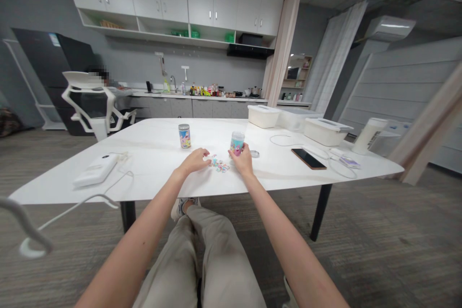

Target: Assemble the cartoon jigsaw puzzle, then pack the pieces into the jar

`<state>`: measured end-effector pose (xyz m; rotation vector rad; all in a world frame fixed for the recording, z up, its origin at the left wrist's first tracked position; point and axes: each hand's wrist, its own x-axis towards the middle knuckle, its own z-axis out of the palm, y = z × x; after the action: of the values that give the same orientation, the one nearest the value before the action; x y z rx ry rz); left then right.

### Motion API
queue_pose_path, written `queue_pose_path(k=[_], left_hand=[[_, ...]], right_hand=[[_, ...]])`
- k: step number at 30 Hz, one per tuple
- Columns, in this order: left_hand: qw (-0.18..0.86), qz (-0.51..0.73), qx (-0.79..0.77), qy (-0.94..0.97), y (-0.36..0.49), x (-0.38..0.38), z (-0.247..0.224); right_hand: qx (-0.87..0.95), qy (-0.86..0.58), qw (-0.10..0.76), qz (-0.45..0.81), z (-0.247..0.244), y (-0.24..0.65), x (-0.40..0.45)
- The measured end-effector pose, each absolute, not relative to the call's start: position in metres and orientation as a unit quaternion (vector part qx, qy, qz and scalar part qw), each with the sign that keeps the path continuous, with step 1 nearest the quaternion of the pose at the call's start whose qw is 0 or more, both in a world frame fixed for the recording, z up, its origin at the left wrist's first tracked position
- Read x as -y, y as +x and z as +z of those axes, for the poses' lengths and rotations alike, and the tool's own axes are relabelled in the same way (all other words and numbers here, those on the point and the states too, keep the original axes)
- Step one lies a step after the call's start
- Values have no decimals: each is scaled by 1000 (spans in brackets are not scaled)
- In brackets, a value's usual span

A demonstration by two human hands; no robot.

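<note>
A clear-topped jar with a colourful label (237, 142) stands upright on the white table, and my right hand (244, 160) is wrapped round its lower right side. Small multicoloured pieces (221, 166) lie in a loose pile between my two hands. At the left edge of that pile is my left hand (197, 160), its fingers apart and curved; no held piece can be made out. Behind my left hand stands a second colourful jar (184, 136) with a grey lid on. A round silvery lid (254, 154) lies flat just right of my right hand.
A phone (308, 158), cables and a small card pack (349, 162) lie to the right. White lidded boxes (263, 117) line the back right, near a white bottle (370, 135). At the left sits a white power strip (96, 170). A person sits beyond, by a white chair (90, 80).
</note>
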<state>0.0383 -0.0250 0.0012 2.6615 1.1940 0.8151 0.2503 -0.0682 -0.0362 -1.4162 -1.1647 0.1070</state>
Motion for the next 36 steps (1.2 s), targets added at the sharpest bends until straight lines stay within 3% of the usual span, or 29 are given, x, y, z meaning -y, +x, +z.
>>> queue_pose_path(k=[3,9,25,36], left_hand=[[123,295,-384,866,31,23,-22],[144,324,-346,868,34,26,-36],[272,399,-345,805,30,24,-37],[155,567,-311,747,33,42,-22]], right_hand=[[501,-616,605,49,-36,250,68],[495,-613,615,29,-35,249,70],[648,-581,492,6,-35,241,75],[704,-547,447,-77,-33,239,79]])
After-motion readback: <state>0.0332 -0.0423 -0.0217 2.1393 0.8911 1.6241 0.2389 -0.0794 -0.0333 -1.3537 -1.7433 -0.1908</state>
